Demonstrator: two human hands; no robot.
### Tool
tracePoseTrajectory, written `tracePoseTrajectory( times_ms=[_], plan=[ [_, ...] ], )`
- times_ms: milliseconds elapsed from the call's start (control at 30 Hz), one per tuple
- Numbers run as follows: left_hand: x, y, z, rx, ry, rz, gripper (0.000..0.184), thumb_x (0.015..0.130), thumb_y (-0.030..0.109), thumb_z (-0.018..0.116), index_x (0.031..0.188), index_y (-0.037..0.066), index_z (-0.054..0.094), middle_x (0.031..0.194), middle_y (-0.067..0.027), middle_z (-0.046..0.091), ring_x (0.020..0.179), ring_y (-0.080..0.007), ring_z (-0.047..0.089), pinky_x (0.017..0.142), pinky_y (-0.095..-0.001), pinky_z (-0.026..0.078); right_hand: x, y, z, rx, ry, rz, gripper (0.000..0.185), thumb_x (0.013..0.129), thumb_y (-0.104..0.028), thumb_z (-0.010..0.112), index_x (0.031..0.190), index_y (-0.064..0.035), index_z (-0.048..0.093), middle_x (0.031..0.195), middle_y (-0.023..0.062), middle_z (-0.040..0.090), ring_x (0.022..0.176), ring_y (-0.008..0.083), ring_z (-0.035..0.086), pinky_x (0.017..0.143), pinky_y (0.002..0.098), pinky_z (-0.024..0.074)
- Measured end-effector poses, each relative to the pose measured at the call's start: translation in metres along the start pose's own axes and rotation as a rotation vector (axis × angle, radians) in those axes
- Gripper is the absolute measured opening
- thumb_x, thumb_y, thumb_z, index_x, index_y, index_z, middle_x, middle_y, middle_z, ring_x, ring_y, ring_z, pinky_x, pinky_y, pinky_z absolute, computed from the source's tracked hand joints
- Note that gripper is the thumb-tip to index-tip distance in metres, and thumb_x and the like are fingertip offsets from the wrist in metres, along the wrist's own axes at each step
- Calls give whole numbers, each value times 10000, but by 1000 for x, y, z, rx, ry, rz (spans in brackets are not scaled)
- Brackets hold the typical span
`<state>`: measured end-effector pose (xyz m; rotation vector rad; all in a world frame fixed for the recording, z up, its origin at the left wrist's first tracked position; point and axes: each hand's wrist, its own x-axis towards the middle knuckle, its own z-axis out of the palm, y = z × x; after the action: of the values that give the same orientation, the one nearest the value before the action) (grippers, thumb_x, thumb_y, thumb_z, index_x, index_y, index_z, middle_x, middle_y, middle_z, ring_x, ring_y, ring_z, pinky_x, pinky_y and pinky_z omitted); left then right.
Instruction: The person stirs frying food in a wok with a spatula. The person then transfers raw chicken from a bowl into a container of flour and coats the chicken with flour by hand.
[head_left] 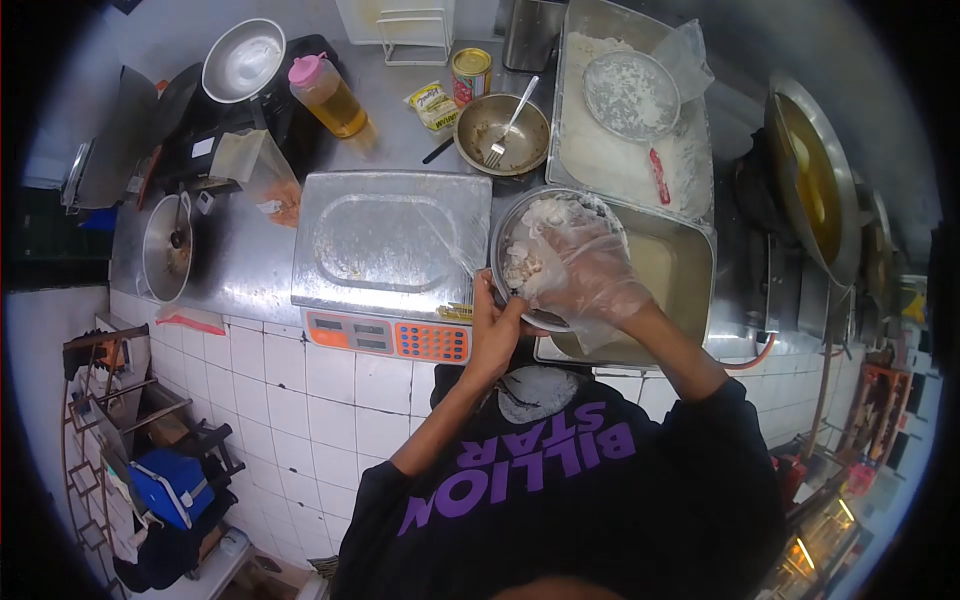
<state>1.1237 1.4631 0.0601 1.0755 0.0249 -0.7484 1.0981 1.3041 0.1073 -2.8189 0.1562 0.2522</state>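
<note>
My left hand (pixel 493 328) grips the near left rim of a metal bowl (pixel 503 222), thumb and fingers closed on the edge. Inside the bowl lie white, flour-coated pieces (pixel 528 262); what is under the coating cannot be told. My right hand (pixel 592 275), in a loose clear plastic glove, reaches into the bowl from the right. Its fingers curl down around some of the coated pieces, and the fingertips are partly hidden. The bowl sits over the left part of a deep rectangular metal pan (pixel 665 290) containing a pale substance.
A scale (pixel 390 240) stands left of the bowl. Behind are a bowl with a fork (pixel 500 125), a tin (pixel 471 75), an oil bottle (pixel 335 100) and a floury tray (pixel 600 165) holding a sieve (pixel 632 95). A wok of oil (pixel 815 180) is at right.
</note>
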Motion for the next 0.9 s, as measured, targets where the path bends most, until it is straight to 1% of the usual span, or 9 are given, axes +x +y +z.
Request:
tracePoseTrajectory(
  times_ms=[67, 200, 267, 367, 400, 467, 600, 700, 900],
  plan=[
    [-2, -2, 0, -8, 21, 8, 383, 795, -37, 458, 1139, 28, 302, 1093, -149, 485, 877, -233, 612, 525, -314, 603, 0, -3, 9, -130, 149, -69, 678, 691, -425, 662, 1285, -146, 490, 1263, 234, 478, 1186, 410, 439, 1016, 511, 302],
    [0, -2, 0, 2, 29, 7, 387, 787, -32, 465, 1134, 27, 305, 1086, -155, 494, 833, -241, 626, 504, -309, 598, 13, 1, 12, -77, 10, -174, 538, 684, -371, 661, 1166, -148, 575, 1218, 199, 507, 1128, 396, 487, 995, 540, 310],
    [0, -1, -3, 8, 26, -11, 389, 785, -33, 463, 1135, 27, 305, 1084, -157, 497, 824, -246, 630, 498, -308, 598, 14, -2, 5, -105, 35, -264, 402, 691, -315, 650, 1053, -142, 623, 1170, 174, 529, 1069, 374, 526, 935, 516, 384],
    [1, -2, -7, 10, 8, -25, 379, 813, -23, 450, 1157, 37, 302, 1121, -149, 458, 873, -246, 620, 550, -336, 610, 20, 8, 27, -45, 115, -338, 320, 709, -243, 638, 1013, -142, 630, 1119, 162, 546, 1013, 360, 555, 843, 466, 454],
    [1, -3, -6, 5, 10, -16, 379, 814, -22, 450, 1158, 37, 302, 1126, -152, 458, 873, -248, 621, 550, -336, 610, 25, 12, 26, -47, 116, -339, 320, 709, -243, 638, 1013, -142, 630, 1119, 162, 546, 1013, 360, 555, 843, 466, 454],
    [0, -3, -2, -2, 15, -1, 379, 815, -20, 449, 1160, 37, 301, 1131, -155, 458, 873, -250, 622, 550, -335, 610, 35, 16, 19, -31, -218, -182, 347, 729, -210, 623, 1072, -160, 642, 1201, 197, 527, 1099, 353, 524, 928, 404, 427],
    [0, -1, 3, -24, 30, 28, 388, 802, -40, 449, 1154, 25, 298, 1127, -163, 473, 874, -263, 625, 516, -321, 608, 34, 18, -6, 42, -34, -78, 353, 714, -176, 622, 1066, -151, 637, 1135, 173, 556, 1050, 336, 542, 892, 373, 453],
    [1, -2, 3, -9, 20, 23, 387, 806, -40, 445, 1157, 25, 298, 1143, -162, 461, 892, -270, 623, 524, -323, 610, 19, 3, -36, -188, 89, -262, 375, 725, -159, 610, 1099, -145, 621, 1108, 160, 562, 1024, 332, 548, 896, 383, 452],
    [0, 1, 3, 0, 22, 14, 380, 806, -32, 447, 1153, 23, 304, 1141, -159, 460, 896, -271, 623, 534, -326, 610, -7, -3, -49, 10, -298, -240, 416, 752, -102, 586, 1166, -79, 567, 1154, 163, 543, 1073, 333, 526, 952, 394, 417]
  ],
)
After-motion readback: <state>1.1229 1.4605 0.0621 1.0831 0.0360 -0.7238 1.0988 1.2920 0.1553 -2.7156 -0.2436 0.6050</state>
